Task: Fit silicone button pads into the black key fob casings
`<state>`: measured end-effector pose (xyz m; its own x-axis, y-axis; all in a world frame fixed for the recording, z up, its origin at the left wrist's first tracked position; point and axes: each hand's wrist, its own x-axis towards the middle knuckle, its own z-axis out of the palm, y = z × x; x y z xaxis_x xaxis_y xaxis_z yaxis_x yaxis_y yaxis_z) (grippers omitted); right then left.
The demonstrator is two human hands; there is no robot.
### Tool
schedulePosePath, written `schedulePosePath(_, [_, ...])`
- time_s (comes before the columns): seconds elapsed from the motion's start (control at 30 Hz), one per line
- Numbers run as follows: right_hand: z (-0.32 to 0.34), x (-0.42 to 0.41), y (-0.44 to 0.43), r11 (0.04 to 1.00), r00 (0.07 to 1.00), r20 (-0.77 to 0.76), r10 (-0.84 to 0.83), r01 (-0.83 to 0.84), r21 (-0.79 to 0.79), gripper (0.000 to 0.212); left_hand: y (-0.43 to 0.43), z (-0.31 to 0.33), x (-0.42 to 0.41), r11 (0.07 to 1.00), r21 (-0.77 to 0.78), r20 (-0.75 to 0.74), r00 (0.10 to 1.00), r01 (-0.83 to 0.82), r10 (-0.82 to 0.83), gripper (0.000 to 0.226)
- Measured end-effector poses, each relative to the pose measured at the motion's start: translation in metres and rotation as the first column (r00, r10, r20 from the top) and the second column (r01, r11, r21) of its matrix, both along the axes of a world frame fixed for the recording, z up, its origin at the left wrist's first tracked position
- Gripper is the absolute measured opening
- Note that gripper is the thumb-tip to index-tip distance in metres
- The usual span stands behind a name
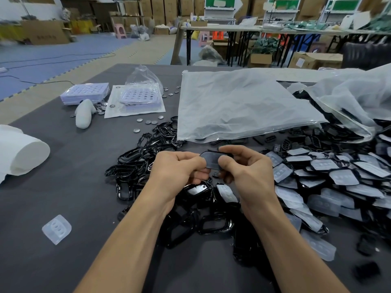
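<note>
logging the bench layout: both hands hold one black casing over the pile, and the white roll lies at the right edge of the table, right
Not quite: the head view shows the white roll at the left edge of the table, not the right. Both hands, left and right, do hold one black casing over the pile.

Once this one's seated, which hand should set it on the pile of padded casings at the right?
Right, probably. The right hand grips the casing and sits beside the pile of padded casings; the left hand, also gripping it, is on the side of the empty casings.
</note>
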<state>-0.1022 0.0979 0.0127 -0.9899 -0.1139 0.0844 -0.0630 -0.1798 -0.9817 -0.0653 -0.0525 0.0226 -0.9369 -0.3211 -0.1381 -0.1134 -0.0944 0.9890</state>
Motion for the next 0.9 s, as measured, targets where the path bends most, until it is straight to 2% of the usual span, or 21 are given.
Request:
schedulePosePath(0.17, [0.001,0.001,0.001,0.998,0.998,-0.061,-0.002,0.005,0.055,0.025,0.001,0.000,0.002,0.998,0.007,-0.060,0.997,0.056,-0.055,0.008])
schedulePosePath(0.3, [0.000,-0.001,0.001,0.995,0.997,-0.031,0.065,-0.062,0.072,0.029,0.004,0.000,0.000,0.999,-0.018,-0.078,0.996,-0.048,0.047,0.006])
schedulePosePath(0.4, [0.000,0.000,0.000,0.997,0.999,-0.035,0.028,-0.025,0.074,0.023,0.007,0.000,0.000,0.994,-0.027,-0.074,0.991,-0.109,0.107,0.011])
schedulePosePath(0.5, [-0.001,0.004,-0.001,0.970,0.983,-0.177,-0.047,0.087,0.225,0.004,0.010,-0.001,0.000,0.990,-0.057,-0.091,0.988,-0.129,0.124,0.019])
schedulePosePath(0.57, [-0.001,0.004,-0.002,0.944,0.969,-0.241,-0.059,0.133,0.302,0.006,0.012,-0.002,0.000,0.987,-0.085,-0.106,0.986,-0.135,0.126,0.024])
schedulePosePath(0.7, [-0.001,0.002,-0.001,0.959,0.976,-0.214,-0.031,0.090,0.269,0.020,0.011,-0.003,0.000,0.986,-0.103,-0.116,0.986,-0.131,0.119,0.018])
schedulePosePath(0.9, [0.001,0.001,0.002,0.981,0.990,-0.140,0.008,0.020,0.192,0.028,0.011,-0.005,0.000,0.990,-0.084,-0.102,0.989,-0.114,0.105,0.022])
